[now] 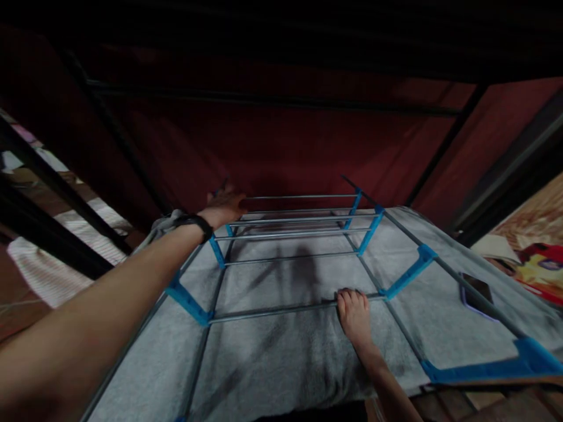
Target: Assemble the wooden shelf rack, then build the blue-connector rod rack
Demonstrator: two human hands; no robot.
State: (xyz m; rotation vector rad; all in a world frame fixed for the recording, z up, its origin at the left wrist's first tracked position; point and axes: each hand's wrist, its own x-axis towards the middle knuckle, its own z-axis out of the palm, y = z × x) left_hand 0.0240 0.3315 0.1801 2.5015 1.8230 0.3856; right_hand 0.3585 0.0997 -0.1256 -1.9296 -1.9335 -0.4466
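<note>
A rack of thin metal tubes with blue plastic joints [408,278] lies over a grey blanket [281,363], its frame running away from me. My right hand [353,310] is closed, fingers wrapped over the near cross tube [272,313] beside its right blue joint. With a black band at the wrist, my left arm stretches to the rack's far left corner. There my left hand [223,206] is closed around the side tube, whose tip shows just above it. Its fingers are dark and partly blurred.
A phone [478,295] lies on the blanket at the right, partly beneath a side tube. Dark metal bars [448,143] and a dark red panel [281,146] stand behind the rack. Striped cloth [74,252] is at the left; a red and yellow item [543,269] is far right.
</note>
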